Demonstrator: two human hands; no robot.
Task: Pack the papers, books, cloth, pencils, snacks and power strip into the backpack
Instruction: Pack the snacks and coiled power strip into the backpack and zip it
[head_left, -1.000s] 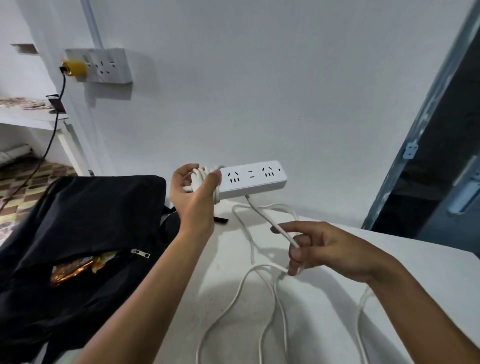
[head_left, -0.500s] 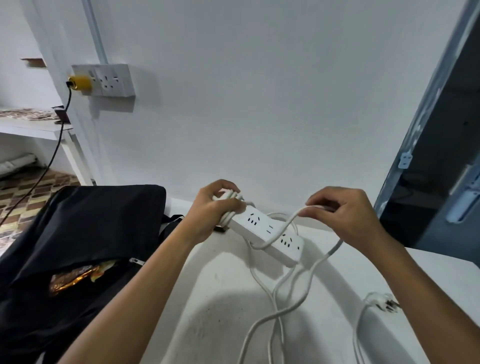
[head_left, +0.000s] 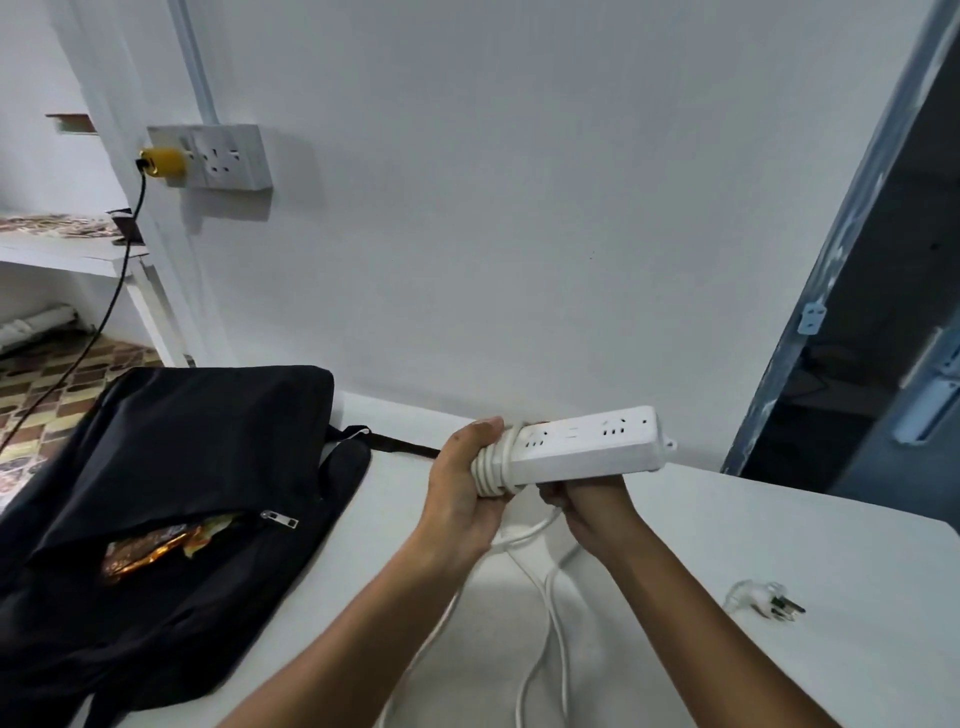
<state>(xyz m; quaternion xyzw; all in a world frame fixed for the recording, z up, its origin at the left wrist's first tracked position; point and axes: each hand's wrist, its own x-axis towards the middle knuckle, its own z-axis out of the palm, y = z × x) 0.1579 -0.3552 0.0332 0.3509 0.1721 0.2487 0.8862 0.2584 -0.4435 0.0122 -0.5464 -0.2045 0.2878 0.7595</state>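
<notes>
A white power strip (head_left: 587, 448) is held level above the white table (head_left: 779, 561), with several turns of its white cord (head_left: 550, 587) wound round its left end. My left hand (head_left: 462, 488) grips that wound end. My right hand (head_left: 587, 506) is under the strip and pinches the cord below it. The loose cord hangs down onto the table, and its plug (head_left: 774, 605) lies at the right. A black backpack (head_left: 156, 499) lies on the left, its zip open, with an orange snack packet (head_left: 156, 545) showing inside.
The white wall stands just behind the table, with a wall socket (head_left: 228, 156) and a yellow plug (head_left: 163, 161) on a black cable. A dark doorway (head_left: 883, 312) is at the right. A white shelf (head_left: 67, 249) and tiled floor lie at the left.
The strip has turned from tilted down to level. My right hand has gone from above the strip to beneath it, carrying the cord round. More cord is wound on the left end.
</notes>
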